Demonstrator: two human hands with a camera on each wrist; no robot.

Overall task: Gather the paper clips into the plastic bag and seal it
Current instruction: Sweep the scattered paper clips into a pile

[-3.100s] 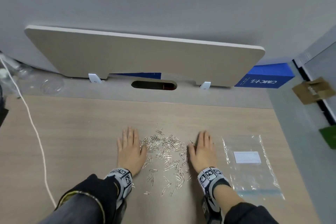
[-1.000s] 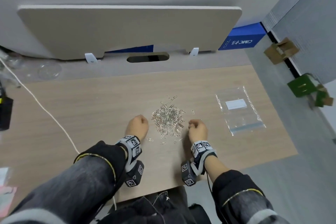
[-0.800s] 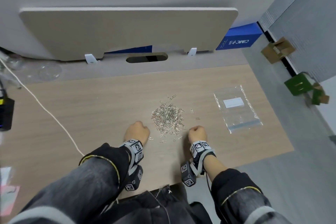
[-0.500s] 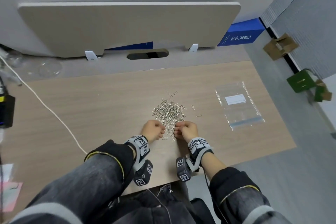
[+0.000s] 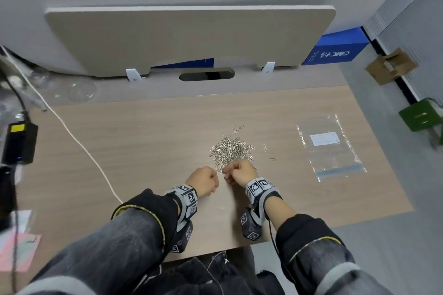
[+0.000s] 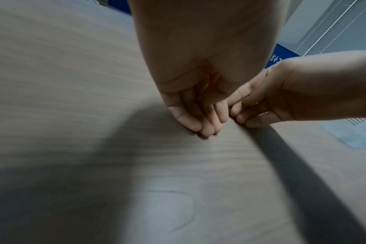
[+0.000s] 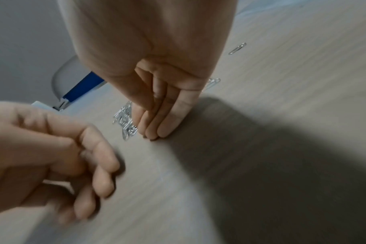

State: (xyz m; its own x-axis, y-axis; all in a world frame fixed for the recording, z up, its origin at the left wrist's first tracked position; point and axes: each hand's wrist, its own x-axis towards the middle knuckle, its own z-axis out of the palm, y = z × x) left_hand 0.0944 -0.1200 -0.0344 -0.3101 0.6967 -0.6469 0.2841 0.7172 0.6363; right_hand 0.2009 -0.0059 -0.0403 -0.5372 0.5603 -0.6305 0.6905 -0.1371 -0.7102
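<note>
Silver paper clips [image 5: 230, 151] lie heaped on the wood-grain desk [image 5: 134, 141], with a few strays just to the right of the heap. My right hand [image 5: 241, 173] rests at the heap's near edge, fingers [image 7: 157, 125] straight and together, tips on the desk against the clips. My left hand [image 5: 203, 181] sits just beside it, fingers curled; whether it holds any clips I cannot tell. The clear plastic bag [image 5: 329, 148] lies flat, well apart to the right, near the desk's edge.
</note>
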